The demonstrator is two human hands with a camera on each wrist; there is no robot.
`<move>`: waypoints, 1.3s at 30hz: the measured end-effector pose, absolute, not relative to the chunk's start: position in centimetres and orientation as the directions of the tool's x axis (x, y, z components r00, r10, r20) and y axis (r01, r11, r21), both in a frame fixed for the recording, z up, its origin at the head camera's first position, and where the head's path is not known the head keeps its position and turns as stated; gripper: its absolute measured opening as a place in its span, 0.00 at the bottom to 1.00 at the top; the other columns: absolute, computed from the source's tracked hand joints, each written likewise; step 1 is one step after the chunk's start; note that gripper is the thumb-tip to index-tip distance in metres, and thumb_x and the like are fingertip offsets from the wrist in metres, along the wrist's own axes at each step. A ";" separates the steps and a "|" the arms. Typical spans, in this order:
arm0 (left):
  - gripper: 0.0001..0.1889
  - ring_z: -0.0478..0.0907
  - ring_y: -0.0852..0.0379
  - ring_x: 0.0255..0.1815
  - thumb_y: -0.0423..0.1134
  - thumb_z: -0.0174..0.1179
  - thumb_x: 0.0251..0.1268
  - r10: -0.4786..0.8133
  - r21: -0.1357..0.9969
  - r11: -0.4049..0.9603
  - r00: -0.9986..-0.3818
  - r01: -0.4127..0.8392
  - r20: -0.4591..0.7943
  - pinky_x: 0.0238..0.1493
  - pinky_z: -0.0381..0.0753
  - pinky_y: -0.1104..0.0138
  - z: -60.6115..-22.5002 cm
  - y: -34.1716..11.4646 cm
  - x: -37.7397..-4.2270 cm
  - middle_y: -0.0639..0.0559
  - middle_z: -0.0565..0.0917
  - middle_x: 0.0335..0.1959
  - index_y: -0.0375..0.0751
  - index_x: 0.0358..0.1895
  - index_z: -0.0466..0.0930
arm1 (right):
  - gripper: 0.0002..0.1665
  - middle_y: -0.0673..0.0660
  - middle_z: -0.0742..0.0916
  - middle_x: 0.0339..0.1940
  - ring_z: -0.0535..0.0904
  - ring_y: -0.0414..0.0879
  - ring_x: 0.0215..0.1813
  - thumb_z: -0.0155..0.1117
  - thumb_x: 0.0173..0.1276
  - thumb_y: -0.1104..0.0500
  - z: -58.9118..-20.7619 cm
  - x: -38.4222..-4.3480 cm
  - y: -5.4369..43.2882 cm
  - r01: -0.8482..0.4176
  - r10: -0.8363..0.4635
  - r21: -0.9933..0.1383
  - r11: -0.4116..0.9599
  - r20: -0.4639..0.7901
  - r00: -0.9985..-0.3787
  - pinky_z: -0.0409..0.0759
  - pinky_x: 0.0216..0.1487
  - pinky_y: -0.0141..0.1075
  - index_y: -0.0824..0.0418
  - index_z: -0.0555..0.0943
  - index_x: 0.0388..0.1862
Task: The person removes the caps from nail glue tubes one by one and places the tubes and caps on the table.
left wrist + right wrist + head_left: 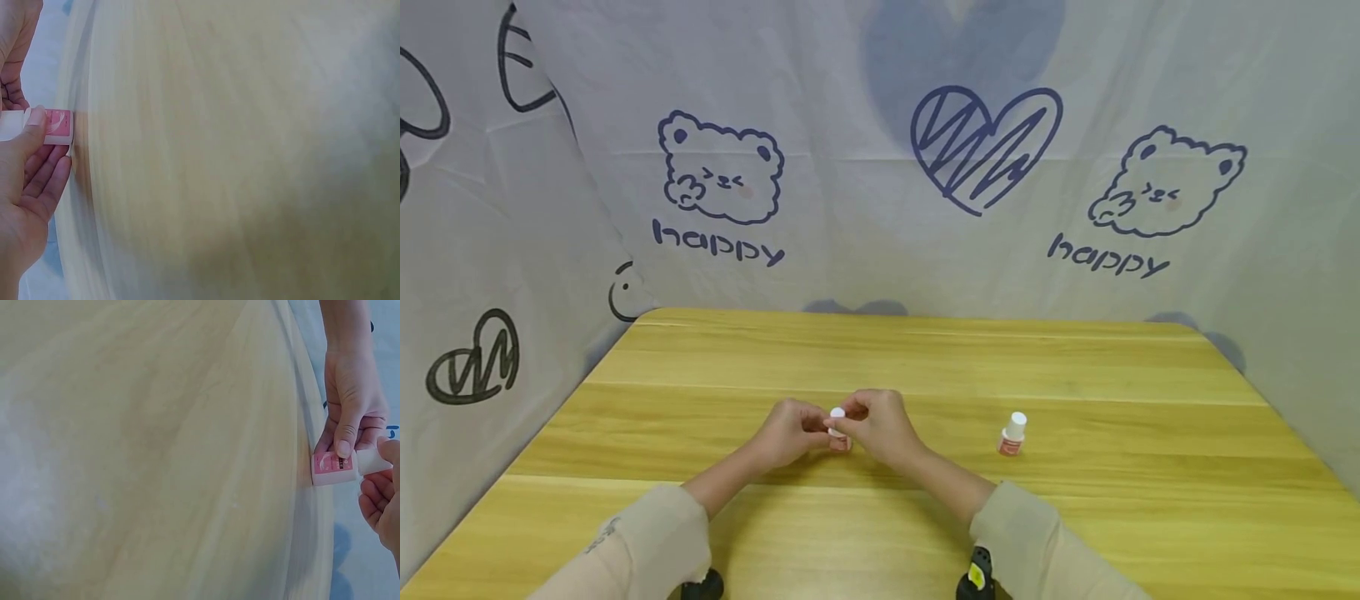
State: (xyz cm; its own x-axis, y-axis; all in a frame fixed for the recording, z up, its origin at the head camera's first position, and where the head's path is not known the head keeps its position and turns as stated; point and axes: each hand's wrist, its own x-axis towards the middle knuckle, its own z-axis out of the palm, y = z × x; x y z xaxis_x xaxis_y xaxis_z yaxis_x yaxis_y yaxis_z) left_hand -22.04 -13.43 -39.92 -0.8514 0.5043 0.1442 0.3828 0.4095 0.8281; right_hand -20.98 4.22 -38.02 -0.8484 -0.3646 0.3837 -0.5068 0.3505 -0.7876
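A small white bottle with a pink label (841, 444) stands on the wooden table between both hands. My left hand (788, 435) pinches its body, the thumb lying across the label in the left wrist view. With thumb and fingers my right hand (880, 425) grips the white cap (371, 461) at the top of this bottle. The cap still sits against the neck in the right wrist view. Part of the label (59, 125) is hidden behind the left thumb. A second bottle (1011, 442) of the same look, its tall white cap on, stands upright to the right.
The wood-grain table (880, 533) runs back to a pale cloth (850, 183) printed with bears and hearts. More of this cloth hangs on the left side. Dark devices show under both sleeves near the front edge.
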 end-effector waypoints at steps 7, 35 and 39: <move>0.07 0.85 0.57 0.32 0.27 0.60 0.58 0.512 0.838 0.402 -0.850 0.368 0.127 0.31 0.79 0.75 -39.9 -13.5 -22.2 0.40 0.87 0.32 0.28 0.38 0.84 | 0.07 0.61 0.87 0.26 0.83 0.47 0.30 0.68 0.57 0.64 -37.8 -21.1 4.3 -0.537 -0.402 -0.767 0.353 0.394 -0.827 0.77 0.30 0.21 0.70 0.83 0.27; 0.05 0.83 0.60 0.29 0.29 0.63 0.55 0.466 0.813 0.454 -0.875 0.365 0.133 0.30 0.79 0.74 -39.8 -13.4 -22.0 0.42 0.87 0.30 0.31 0.34 0.85 | 0.07 0.60 0.87 0.32 0.82 0.46 0.36 0.67 0.58 0.64 -38.5 -21.5 4.7 -0.516 -0.442 -0.790 0.333 0.352 -0.825 0.80 0.39 0.28 0.68 0.84 0.34; 0.05 0.83 0.59 0.30 0.29 0.64 0.55 0.461 0.806 0.463 -0.876 0.370 0.137 0.30 0.79 0.74 -39.8 -13.4 -21.9 0.42 0.87 0.29 0.31 0.34 0.85 | 0.10 0.59 0.87 0.33 0.82 0.47 0.36 0.70 0.55 0.61 -38.7 -21.2 4.5 -0.480 -0.373 -0.811 0.334 0.354 -0.857 0.79 0.37 0.26 0.67 0.83 0.33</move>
